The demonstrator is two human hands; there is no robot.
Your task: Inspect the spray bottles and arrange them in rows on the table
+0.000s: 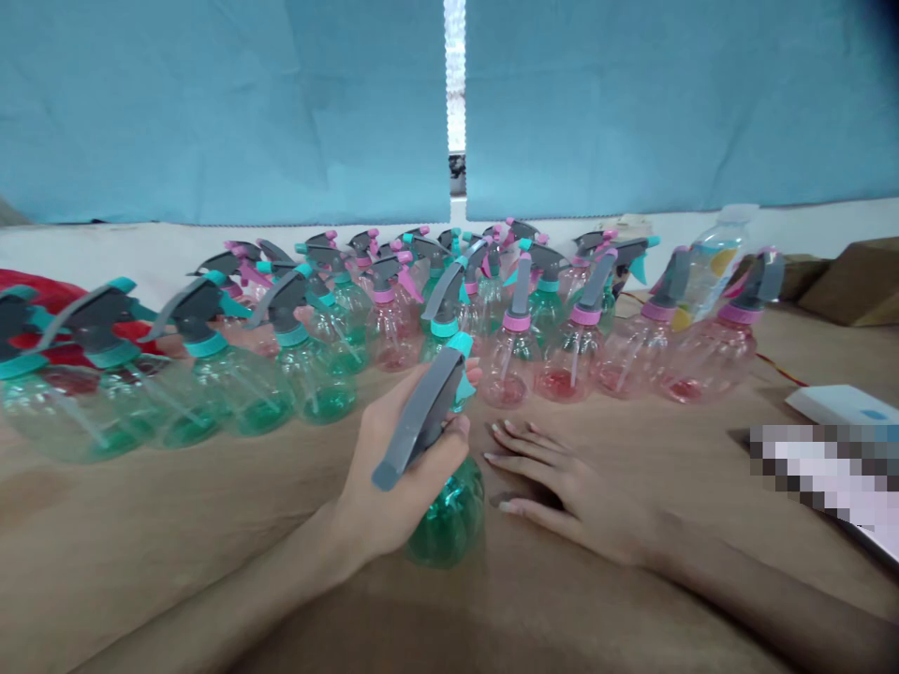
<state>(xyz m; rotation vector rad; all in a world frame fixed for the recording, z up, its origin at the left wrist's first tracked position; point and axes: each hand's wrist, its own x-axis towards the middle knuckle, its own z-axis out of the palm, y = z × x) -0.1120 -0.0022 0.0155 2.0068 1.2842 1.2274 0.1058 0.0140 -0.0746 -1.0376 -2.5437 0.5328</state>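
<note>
My left hand [393, 468] is wrapped round the neck of a green spray bottle [449, 524] with a grey and turquoise trigger head. That bottle stands upright in front of me, and my fingers hide its collar. To its right, my right hand [554, 477] lies on the brown table [295, 599] with fingers spread and nothing in them. Just beyond my hands stand pink spray bottles [509, 370] with pink collars. Green spray bottles [316, 379] with turquoise collars line up to the left.
More spray bottles of both colours crowd the back, before a blue curtain [211, 112]. A clear drink bottle [716, 267] and a cardboard box [857, 281] are at the back right. Nearer lie a white box [843, 407] and a blurred-out flat object [829, 477]. Red cloth [52, 290] shows at left.
</note>
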